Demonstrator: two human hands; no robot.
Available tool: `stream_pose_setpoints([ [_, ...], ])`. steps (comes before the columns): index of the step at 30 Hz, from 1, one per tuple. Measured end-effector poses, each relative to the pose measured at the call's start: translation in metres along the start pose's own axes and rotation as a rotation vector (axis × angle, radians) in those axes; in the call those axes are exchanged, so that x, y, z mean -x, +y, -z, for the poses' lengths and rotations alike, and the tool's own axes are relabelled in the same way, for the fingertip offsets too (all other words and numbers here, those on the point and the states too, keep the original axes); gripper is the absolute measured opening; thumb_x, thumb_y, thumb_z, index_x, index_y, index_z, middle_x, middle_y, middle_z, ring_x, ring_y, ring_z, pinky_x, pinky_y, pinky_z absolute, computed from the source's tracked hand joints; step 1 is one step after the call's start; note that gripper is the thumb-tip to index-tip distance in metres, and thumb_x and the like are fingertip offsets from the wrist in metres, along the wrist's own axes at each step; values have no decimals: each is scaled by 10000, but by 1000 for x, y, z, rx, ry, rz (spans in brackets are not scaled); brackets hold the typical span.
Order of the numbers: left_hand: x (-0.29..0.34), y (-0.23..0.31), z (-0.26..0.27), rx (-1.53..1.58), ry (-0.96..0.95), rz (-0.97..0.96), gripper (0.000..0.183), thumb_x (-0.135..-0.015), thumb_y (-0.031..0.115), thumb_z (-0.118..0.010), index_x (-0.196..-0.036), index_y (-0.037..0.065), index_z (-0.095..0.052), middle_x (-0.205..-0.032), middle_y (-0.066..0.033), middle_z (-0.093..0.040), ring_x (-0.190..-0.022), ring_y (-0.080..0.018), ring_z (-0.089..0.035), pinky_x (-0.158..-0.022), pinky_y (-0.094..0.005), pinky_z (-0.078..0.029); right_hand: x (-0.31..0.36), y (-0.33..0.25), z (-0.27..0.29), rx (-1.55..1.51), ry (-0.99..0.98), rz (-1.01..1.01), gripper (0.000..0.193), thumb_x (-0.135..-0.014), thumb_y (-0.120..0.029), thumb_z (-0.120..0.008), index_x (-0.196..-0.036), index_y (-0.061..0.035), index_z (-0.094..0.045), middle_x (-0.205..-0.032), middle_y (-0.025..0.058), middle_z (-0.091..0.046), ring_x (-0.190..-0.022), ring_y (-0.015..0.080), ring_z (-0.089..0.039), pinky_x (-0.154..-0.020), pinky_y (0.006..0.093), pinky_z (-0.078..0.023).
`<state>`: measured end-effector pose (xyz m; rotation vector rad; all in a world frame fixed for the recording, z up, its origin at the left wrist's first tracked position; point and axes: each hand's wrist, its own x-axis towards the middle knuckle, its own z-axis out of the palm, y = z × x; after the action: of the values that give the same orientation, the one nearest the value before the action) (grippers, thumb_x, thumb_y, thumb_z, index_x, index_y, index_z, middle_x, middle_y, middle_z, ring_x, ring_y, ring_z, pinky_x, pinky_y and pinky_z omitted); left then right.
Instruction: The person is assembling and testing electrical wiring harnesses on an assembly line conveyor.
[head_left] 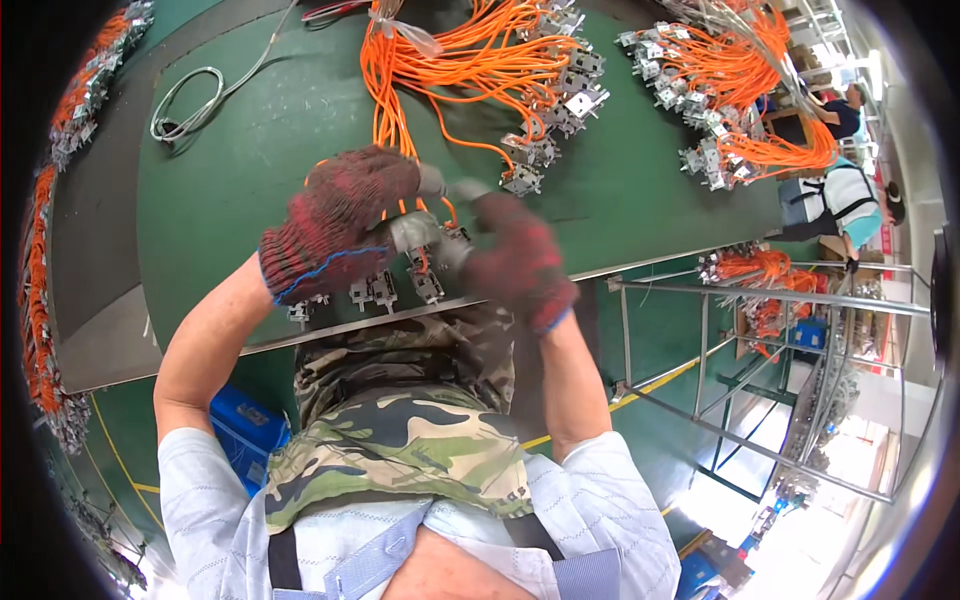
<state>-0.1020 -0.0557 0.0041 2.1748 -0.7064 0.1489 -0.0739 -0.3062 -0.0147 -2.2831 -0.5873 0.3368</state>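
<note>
My left hand (345, 215), in a dark red knitted work glove with grey fingertips, is curled over several orange cables near the table's front edge. Below it, metal connectors (374, 290) on the cable ends lie in a row along that edge. One connector (426, 283) sits between my two hands. My right hand (517, 255), in a matching glove, is smeared by motion just right of the connectors; whether its fingers grip anything is unclear. The orange cables (393, 125) run away from my hands into a large bundle (470, 55) with metal ends.
The green tabletop (240, 170) bears a coiled grey cable (190, 105) at far left and another orange cable bundle (730, 80) at right. A metal frame rack (700, 350) stands right of the table. A blue bin (240, 425) is below left. Another person (835, 205) stands at far right.
</note>
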Motion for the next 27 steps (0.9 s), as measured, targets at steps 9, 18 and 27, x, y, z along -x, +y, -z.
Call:
stream_pose_setpoints([
  [9, -31, -54, -20, -308, 657, 279, 757, -880, 379, -844, -1470, 20, -535, -1349, -265, -652, -1281, -426, -625, -1074, -485, -506, -69, 98, 4, 353, 550, 131, 885, -744, -253, -913, -1517, -114, -505, -1527, 201, -508, -1358, 460, -529, -1111, 507, -502],
  [18, -123, -173, -8, -169, 610, 679, 778, -920, 626, -713, -1287, -54, -629, -1213, -316, -694, -1128, -453, -679, -928, -537, -516, -71, 91, 0, 212, 246, 75, 552, -712, -281, -856, -1227, -136, -718, -1227, 201, -631, -1159, 420, -600, -993, 502, -527],
  [27, -150, -223, 14, -461, 625, 362, 351, -965, 294, -613, -1244, 83, -649, -1205, -204, -707, -1141, -451, -649, -960, -523, -528, -23, -18, -69, 311, 76, 179, 467, -722, -283, -822, -1069, -17, -659, -1123, 222, -625, -1148, 432, -580, -914, 532, -534],
])
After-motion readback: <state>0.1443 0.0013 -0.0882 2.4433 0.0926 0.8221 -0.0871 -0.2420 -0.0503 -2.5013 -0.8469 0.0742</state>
